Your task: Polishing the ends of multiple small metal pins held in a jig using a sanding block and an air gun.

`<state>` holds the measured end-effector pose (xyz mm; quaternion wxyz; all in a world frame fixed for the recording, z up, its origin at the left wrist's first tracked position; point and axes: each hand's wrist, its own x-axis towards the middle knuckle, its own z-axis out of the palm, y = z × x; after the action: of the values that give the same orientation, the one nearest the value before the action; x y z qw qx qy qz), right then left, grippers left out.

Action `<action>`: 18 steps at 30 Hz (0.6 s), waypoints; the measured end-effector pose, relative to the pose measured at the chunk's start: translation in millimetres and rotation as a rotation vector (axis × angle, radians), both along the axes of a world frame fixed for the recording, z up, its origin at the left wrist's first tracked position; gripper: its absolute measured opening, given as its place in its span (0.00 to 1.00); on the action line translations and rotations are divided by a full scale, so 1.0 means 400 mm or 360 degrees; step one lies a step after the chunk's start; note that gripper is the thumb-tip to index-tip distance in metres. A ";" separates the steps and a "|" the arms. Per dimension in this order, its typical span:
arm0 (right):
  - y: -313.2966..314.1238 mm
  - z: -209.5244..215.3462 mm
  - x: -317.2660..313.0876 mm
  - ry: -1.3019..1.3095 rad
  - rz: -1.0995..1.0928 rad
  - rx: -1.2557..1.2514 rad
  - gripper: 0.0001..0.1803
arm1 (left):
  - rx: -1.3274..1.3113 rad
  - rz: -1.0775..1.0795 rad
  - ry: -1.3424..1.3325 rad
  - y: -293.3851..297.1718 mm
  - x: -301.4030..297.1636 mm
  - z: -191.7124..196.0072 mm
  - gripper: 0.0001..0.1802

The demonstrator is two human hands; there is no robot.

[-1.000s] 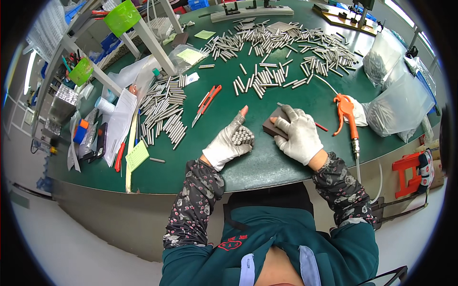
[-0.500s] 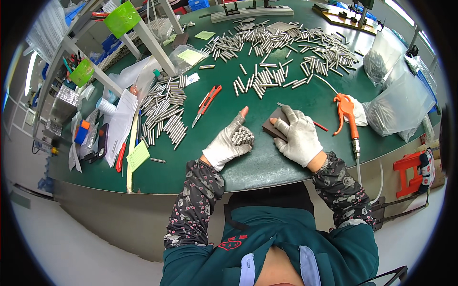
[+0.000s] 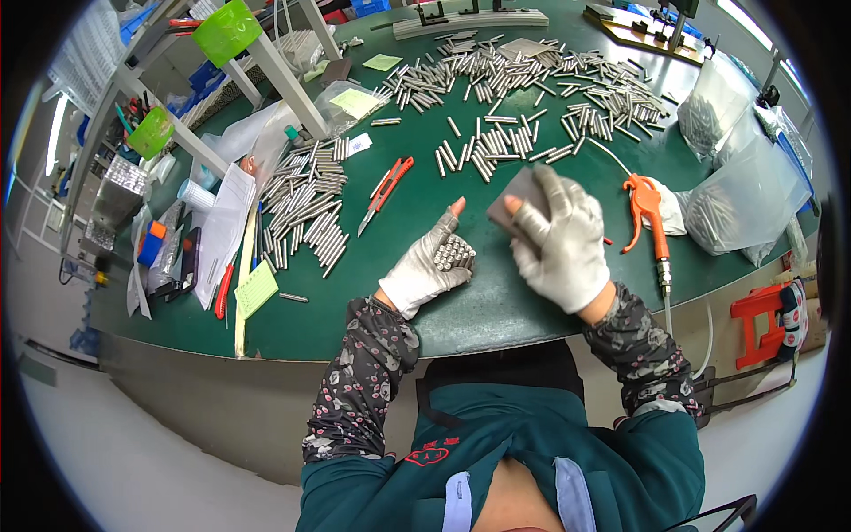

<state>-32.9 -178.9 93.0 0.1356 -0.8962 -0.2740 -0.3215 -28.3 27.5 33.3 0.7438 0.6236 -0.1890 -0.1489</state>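
Observation:
My left hand, in a white glove with the thumb tip bare, is wrapped round a bundle of short metal pins. The pins' round ends face up and to the right. In my right hand, also gloved, is a flat grey-brown block that looks like a sanding sponge, gripped between thumb and fingers. The block appears tilted, to the right of the bundle and apart from it. Part of a thin red stick shows beside my right hand, which hides the rest.
Loose metal pins lie scattered at the back, and another pile lies left. An orange-red utility knife is left of centre. An orange air gun with a hose and clear bags of pins stand right. A grey rack stands left.
My right hand has turned and raised the block, so more of its flat face shows. The red stick is now mostly covered. My left hand with the pins has barely moved.

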 end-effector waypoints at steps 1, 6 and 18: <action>0.009 0.001 -0.015 0.0083 0.0241 0.0031 0.23 | 0.0096 -0.0001 -0.0039 0.001 0.000 -0.001 0.51; 0.012 -0.036 0.014 0.0138 0.0206 -0.0022 0.27 | 0.0297 0.0066 -0.0331 0.004 0.013 -0.004 0.51; -0.024 -0.084 0.027 0.0398 -0.0081 -0.0033 0.21 | 0.0554 0.0182 -0.0282 0.020 0.014 -0.023 0.51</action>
<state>-22.2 -188.5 59.5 0.1511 -0.9374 -0.2354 -0.2075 -22.6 35.4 24.2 0.6124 0.7632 -0.1894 -0.0814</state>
